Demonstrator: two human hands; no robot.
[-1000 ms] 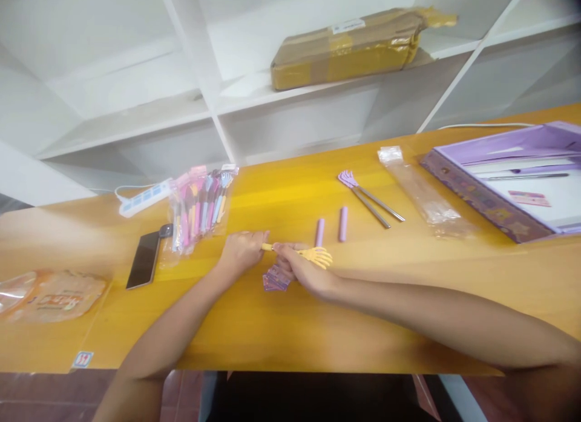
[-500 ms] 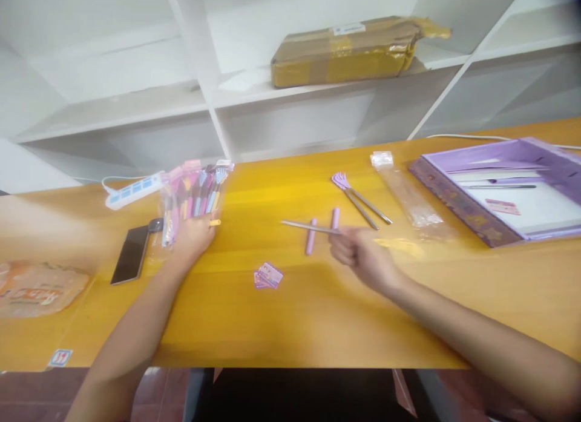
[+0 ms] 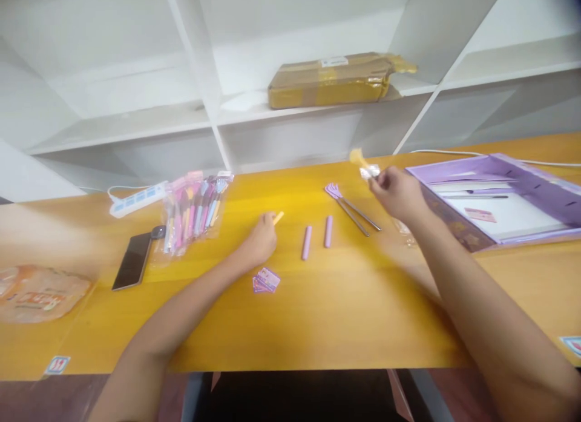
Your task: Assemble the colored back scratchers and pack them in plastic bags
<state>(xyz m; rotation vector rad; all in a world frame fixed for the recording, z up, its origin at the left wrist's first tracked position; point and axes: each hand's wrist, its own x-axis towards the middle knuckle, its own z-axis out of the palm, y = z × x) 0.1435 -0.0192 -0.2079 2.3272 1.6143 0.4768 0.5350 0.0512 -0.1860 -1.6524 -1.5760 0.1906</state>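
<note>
My left hand [image 3: 261, 243] is closed around a short yellow stick [image 3: 278, 217], held just above the table left of two purple sticks [image 3: 307, 243]. My right hand [image 3: 394, 192], raised near the back of the table, pinches a blurred piece with a yellow head [image 3: 357, 157]; its shaft is hidden by the hand. Below and left of that hand lie two metal rods [image 3: 356, 215] with purple, claw-like heads [image 3: 333, 191]. Several small printed cards [image 3: 267, 280] lie fanned out in front of my left hand.
On the left are a clear bag of coloured utensils [image 3: 195, 207], a white power strip [image 3: 138, 199], a phone [image 3: 132, 260] and an orange plastic bag [image 3: 43, 293]. A purple box [image 3: 463, 227] holds papers at right. A taped carton [image 3: 329, 86] sits on the shelf.
My left hand has moved right, away from the bag of utensils, with the yellow stick. My right hand has moved up and right, turning the yellow-headed piece so its head points up and left.
</note>
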